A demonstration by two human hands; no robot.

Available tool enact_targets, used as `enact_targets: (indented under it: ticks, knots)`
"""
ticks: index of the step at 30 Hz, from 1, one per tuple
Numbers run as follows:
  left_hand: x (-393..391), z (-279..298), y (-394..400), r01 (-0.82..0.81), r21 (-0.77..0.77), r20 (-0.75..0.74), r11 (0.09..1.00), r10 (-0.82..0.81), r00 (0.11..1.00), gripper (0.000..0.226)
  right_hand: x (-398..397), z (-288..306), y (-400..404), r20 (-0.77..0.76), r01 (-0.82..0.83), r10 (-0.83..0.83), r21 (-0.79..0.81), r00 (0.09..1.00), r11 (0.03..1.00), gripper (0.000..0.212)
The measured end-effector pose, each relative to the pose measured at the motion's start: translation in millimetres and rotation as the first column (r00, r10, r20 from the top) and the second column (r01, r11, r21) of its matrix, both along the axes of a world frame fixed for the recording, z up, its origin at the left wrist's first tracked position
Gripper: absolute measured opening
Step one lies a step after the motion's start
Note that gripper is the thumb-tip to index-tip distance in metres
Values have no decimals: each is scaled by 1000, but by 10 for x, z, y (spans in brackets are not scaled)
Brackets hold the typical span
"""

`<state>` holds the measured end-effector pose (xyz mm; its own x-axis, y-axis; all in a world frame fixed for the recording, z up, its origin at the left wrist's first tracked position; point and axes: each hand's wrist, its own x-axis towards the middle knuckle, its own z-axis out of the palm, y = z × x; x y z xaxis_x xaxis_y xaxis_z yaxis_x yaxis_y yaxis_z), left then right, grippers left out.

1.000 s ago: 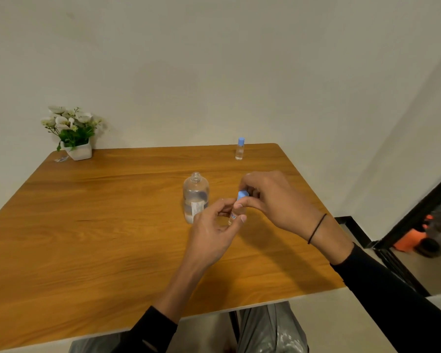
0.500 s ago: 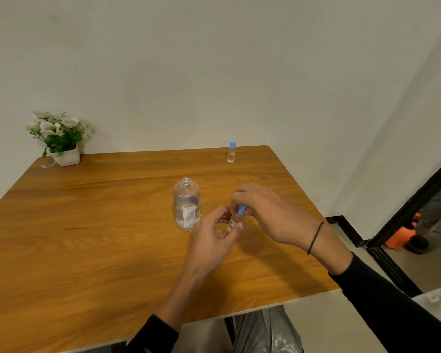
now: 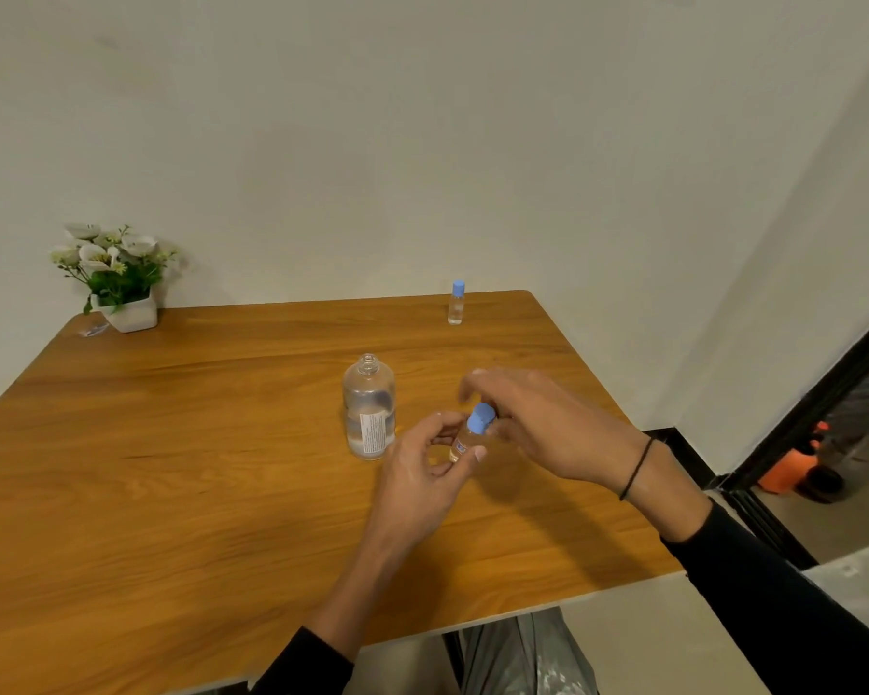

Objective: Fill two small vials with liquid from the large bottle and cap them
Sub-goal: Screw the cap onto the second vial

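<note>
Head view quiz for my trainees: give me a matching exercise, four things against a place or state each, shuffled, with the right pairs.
Things:
1. large bottle
2. far vial
3. near vial
4. flower pot

States:
A. held in the left hand, right hand at its blue cap
B. far left corner of the table
C. uncapped, mid-table
D. capped, standing alone near the far edge

Pairs: 1-C, 2-D, 3-A, 4-B

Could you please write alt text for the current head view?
The left hand holds a small vial while the right hand touches its blue cap, beside an open large bottle on a wooden table.
</note>
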<state>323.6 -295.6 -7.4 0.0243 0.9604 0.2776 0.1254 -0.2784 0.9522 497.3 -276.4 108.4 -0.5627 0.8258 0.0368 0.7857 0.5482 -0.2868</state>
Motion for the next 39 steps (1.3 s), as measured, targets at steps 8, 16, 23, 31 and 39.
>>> enact_targets:
  ticks: [8,16,23,31,39]
  knots:
    - [10,-22,34,11,8,11,1000,-11,1000,31,27,29,4,1,17,-17,53,1000,998,31]
    - [47,-62,72,20,14,-6,1000,-19,1000,32,38,-32,70,-18,20,-19,96,1000,995,21]
    - [83,-88,136,20,40,-48,999,-18,999,30,35,-114,157,25,32,-37,153,999,988,16]
    - [222,-108,450,-58,26,-11,998,58,998,28,128,-466,362,-346,224,-205,15,916,975,25]
    - [551,-355,977,-44,-89,-230,995,22,973,49,284,-930,692,-503,441,-421,-86,755,893,14]
